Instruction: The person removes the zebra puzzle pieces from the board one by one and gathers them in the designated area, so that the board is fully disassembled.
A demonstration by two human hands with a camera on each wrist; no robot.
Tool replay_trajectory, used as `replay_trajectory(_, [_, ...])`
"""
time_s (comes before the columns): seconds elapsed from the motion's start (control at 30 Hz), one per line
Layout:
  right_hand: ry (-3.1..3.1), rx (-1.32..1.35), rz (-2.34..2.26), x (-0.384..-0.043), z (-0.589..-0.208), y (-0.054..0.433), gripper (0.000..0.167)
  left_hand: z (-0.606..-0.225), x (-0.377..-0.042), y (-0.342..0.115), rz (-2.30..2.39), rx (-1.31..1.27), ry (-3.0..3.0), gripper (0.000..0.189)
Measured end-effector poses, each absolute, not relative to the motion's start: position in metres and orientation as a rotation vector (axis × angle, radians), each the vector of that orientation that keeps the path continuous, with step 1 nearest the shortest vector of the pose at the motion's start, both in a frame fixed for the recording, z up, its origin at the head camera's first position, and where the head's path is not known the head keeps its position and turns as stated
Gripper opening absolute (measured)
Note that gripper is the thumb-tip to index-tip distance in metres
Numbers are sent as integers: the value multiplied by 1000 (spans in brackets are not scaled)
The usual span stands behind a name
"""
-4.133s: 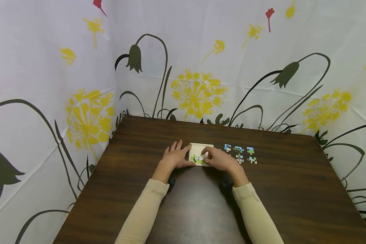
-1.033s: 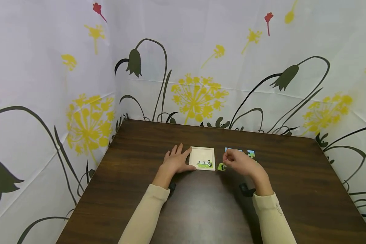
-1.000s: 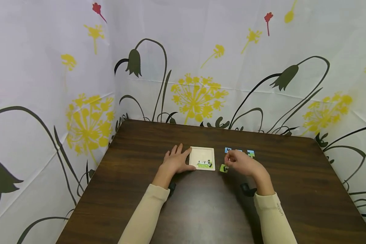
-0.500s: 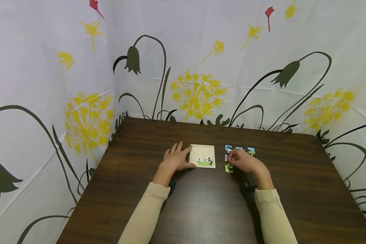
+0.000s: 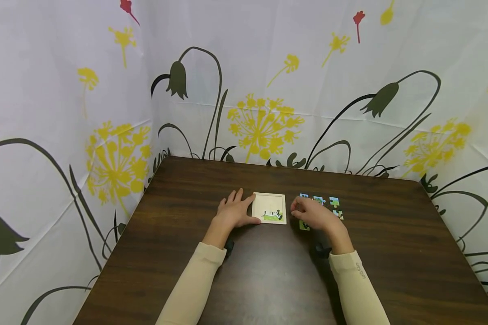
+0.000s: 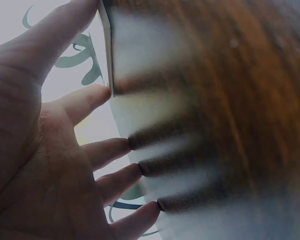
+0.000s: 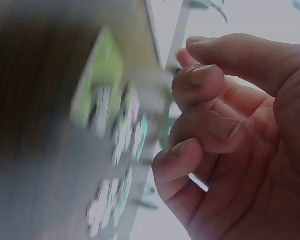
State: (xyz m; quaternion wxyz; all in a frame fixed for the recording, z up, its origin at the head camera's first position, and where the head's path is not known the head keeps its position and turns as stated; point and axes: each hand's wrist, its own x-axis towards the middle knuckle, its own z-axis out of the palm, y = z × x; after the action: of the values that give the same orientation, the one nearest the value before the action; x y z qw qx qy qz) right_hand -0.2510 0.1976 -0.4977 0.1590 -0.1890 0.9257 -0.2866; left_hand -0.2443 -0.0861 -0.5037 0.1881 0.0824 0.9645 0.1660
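A small square wooden puzzle tray (image 5: 269, 201) lies on the table, with a zebra picture on green (image 5: 273, 215) in its lower right part. My left hand (image 5: 232, 214) is spread at the tray's left side, thumb and index fingertip at its edge; in the left wrist view the fingers (image 6: 110, 152) are straight and spread. My right hand (image 5: 314, 213) hovers between the tray and the loose pieces, fingers loosely curled. In the right wrist view the right hand (image 7: 230, 115) shows nothing between its fingers. A green puzzle piece (image 5: 304, 225) lies just below it.
Several loose puzzle pieces lie right of the tray, among them a blue-topped piece (image 5: 334, 201), a middle one (image 5: 319, 200) and a lower one (image 5: 338, 214). My right hand covers others. A patterned cloth (image 5: 264, 67) hangs behind the dark wooden table (image 5: 260, 280).
The green piece went from the tray to below the left column of loose pieces. My right hand let it go and has moved left towards the tray. The left hand stayed put.
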Motion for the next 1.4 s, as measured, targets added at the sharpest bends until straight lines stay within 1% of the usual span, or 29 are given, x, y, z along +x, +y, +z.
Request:
replay_trajectory(0.2, [2627, -564, -755, -251, -498, 157, 14, -503, -244, -88, 463, 226, 2715, 94])
replay_trajectory(0.4, [2659, -516, -664, -250, -498, 136, 21, -505, -244, -87, 456, 236, 2715, 93])
replay_trajectory(0.67, [2653, -489, -629, -252, -499, 133, 21, -504, -243, -85, 452, 257, 2712, 93])
replay_trajectory(1.1, [2640, -535, -664, -255, -500, 132, 19, -502, -243, -88, 462, 246, 2719, 92])
replay_trajectory(1.4, [2653, -574, -679, -257, -499, 133, 9, -501, -242, -87, 467, 252, 2704, 93])
